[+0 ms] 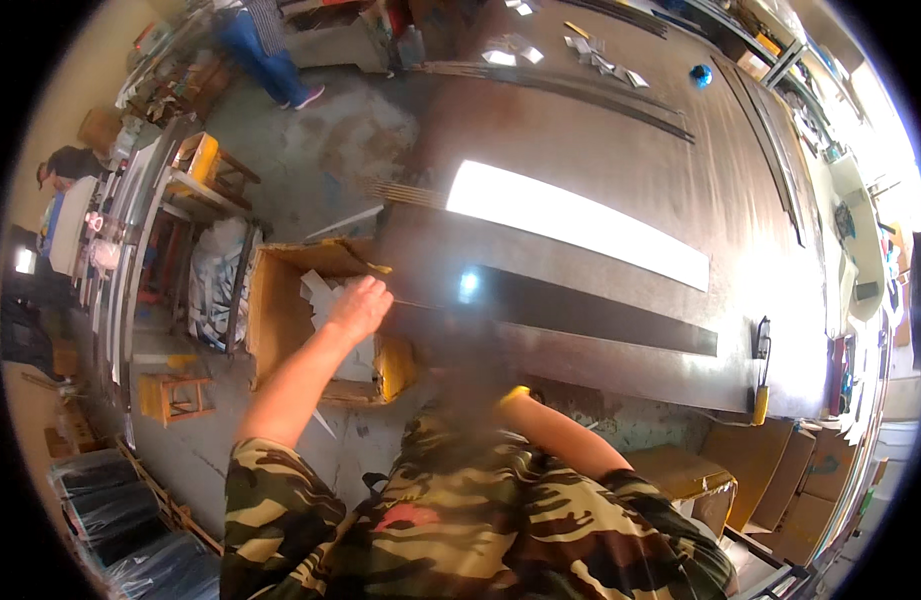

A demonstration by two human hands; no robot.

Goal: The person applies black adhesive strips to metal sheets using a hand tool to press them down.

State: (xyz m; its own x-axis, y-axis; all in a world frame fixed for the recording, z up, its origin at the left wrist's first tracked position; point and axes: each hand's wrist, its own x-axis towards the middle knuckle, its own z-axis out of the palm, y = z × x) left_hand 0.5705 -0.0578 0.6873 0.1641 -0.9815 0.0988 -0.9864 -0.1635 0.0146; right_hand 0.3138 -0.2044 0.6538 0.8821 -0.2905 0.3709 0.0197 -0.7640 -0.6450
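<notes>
My left hand (pixel 360 308) is closed, fingertips pinched together, over an open cardboard box (pixel 270 330) beside the table's left end. What it pinches, if anything, is too small to make out; a thin line runs right from the fingertips. White cut pieces (pixel 318 297) lie inside the box. My right forearm (pixel 570 432), with a yellow band (pixel 515 395) at the wrist, reaches toward the table's near edge. A dark smear covers the fingers of that hand. On the brown table (pixel 590 150), a long black strip (pixel 610 315) lies nearest me, with a bright white strip (pixel 580 225) beyond it.
A yellow-handled tool (pixel 760 400) rests at the table's near right corner. White scraps (pixel 610 68) and a blue object (pixel 700 75) lie farther back. Stools (pixel 175 398) stand left. Cardboard boxes (pixel 800 470) stand at right. A person in blue trousers (pixel 250 50) is at far left.
</notes>
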